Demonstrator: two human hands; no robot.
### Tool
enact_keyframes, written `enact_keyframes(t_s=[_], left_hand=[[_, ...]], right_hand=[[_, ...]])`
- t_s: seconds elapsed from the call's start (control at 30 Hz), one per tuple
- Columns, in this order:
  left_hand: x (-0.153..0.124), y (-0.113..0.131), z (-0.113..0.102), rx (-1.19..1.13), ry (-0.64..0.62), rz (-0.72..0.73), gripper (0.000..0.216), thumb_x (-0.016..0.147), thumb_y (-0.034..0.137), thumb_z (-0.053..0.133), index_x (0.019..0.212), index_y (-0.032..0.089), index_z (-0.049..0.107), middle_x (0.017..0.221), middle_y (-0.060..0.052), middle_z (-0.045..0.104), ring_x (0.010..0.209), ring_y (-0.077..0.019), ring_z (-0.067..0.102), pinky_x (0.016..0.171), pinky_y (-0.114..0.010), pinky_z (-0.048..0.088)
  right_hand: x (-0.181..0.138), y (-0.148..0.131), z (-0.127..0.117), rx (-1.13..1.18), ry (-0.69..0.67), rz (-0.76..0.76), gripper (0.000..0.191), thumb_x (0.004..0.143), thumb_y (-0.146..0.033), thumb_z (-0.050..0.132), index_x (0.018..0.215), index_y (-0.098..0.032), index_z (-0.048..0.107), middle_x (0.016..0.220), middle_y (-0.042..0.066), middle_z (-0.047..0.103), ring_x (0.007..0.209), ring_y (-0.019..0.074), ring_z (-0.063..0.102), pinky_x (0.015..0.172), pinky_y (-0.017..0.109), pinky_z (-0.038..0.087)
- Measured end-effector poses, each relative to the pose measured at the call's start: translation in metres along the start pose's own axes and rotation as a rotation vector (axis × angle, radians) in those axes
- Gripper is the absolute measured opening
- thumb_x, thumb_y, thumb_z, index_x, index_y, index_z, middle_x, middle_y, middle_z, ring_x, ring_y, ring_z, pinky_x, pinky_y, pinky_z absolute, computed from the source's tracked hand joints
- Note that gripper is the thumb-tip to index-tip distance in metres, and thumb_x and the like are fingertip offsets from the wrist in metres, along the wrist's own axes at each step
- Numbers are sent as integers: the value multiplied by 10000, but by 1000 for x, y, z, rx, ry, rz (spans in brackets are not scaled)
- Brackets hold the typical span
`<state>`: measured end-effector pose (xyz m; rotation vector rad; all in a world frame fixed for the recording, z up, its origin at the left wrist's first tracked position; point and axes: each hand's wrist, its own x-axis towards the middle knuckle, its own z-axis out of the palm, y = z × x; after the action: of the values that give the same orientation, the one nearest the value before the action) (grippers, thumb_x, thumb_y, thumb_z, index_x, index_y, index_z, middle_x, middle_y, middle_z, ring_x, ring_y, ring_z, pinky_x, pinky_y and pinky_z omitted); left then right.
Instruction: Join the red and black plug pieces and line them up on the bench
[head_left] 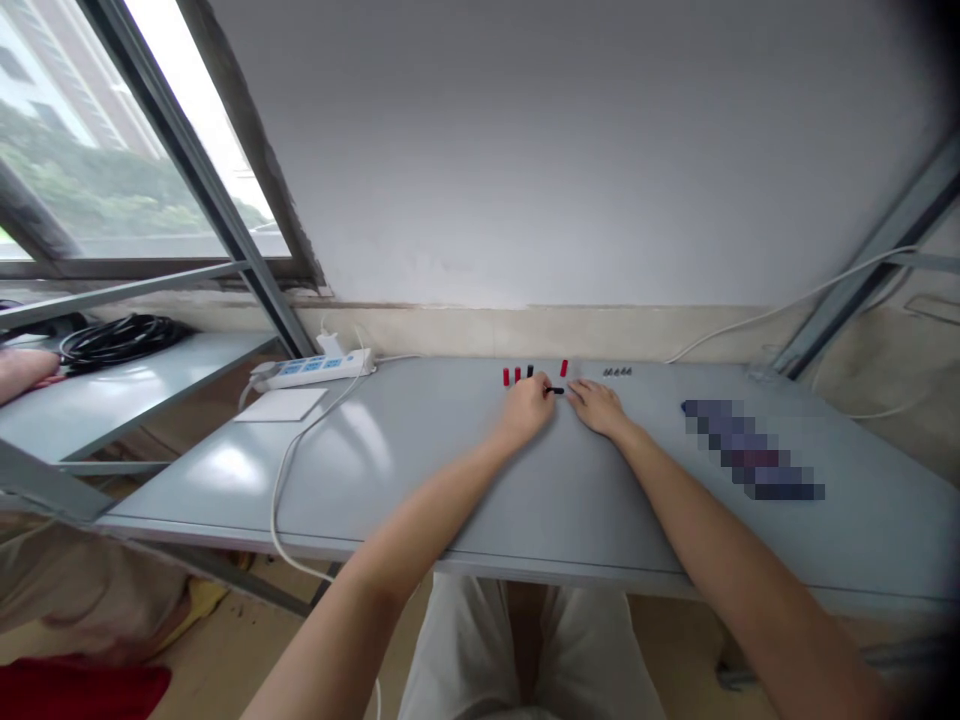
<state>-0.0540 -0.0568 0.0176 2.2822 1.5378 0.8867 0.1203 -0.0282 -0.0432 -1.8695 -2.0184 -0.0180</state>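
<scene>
My left hand is closed, its fingertips pinching a small black cylindrical piece that points to the right. Just behind it, two small red cylinders and a black cylinder stand in a row on the grey table. A third red cylinder is beyond the gap between my hands, slightly tilted. My right hand lies low on the tabletop with fingers stretched out, near the black piece but apart from it. Several tiny dark parts form a line behind my right hand; their kind is too small to tell.
On the grey table, a white power strip and a flat white rectangle sit at left, with a white cable running over the front edge. A pixelated dark item lies at right. Another person's hand is beside coiled black cable.
</scene>
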Motion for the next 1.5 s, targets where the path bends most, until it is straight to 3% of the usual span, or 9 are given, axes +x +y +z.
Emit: enact_keyframes(t_s=[0.17,0.37,0.53,0.67,0.83,1.03,1.17,1.3,1.5], left_hand=[[-9,-19,6,-272,84,-45,107,769,166,541,851,142,606,825,-76,658,769,-144,594,752,-274,445],[-11,-26,6,-452,109,-183,106,747,178,581,833,122,607,761,-61,648,707,-124,582,718,-260,447],[-10,-25,4,-599,80,-278,101,750,176,584,830,117,603,696,-50,639,617,-107,569,640,-244,454],[-10,-24,4,-644,63,-310,89,753,170,581,827,124,600,691,-43,640,549,-87,537,575,-225,446],[-10,-24,4,-678,64,-324,78,746,160,589,818,133,598,684,-32,636,535,-77,516,537,-202,434],[-12,-19,0,-715,40,-365,80,764,143,576,838,130,603,696,-33,649,486,-58,479,494,-188,413],[-14,-15,-5,-795,10,-362,87,767,146,587,846,116,607,754,-62,672,486,-56,485,512,-206,428],[-15,-14,-3,-866,-45,-338,91,749,128,606,838,110,605,739,-62,675,465,-50,474,507,-209,430],[-15,-13,-2,-852,-25,-358,100,757,142,603,852,114,613,748,-59,675,501,-63,505,520,-210,430]], right_hand=[[-1,-5,-4,0,1,37,437,898,-395,342,1261,-224,516,1339,117,469,1209,304,406,997,524,255],[-8,-11,-15,78,90,11,310,859,-301,416,1072,-178,605,1160,146,572,1096,278,485,917,425,361],[-9,-16,-26,295,269,104,205,815,-222,436,966,-175,566,916,104,626,842,206,577,760,335,428],[-6,-21,-29,536,301,117,181,833,-296,426,884,-179,554,771,77,626,705,178,574,687,304,431],[-5,-27,-30,724,275,96,203,817,-376,453,789,-192,535,655,37,590,601,151,535,616,276,421],[-5,-27,-33,847,248,177,239,772,-429,512,710,-198,530,575,2,534,529,118,481,511,232,370],[-8,-31,-35,1003,115,231,231,765,-415,525,717,-189,527,541,-24,489,443,83,398,419,204,290],[-15,-42,-36,1074,-75,205,181,779,-346,528,699,-187,497,567,-18,505,439,68,392,410,200,295],[-20,-49,-44,1049,-127,191,161,804,-312,507,706,-186,485,614,2,546,456,72,417,431,212,329]])
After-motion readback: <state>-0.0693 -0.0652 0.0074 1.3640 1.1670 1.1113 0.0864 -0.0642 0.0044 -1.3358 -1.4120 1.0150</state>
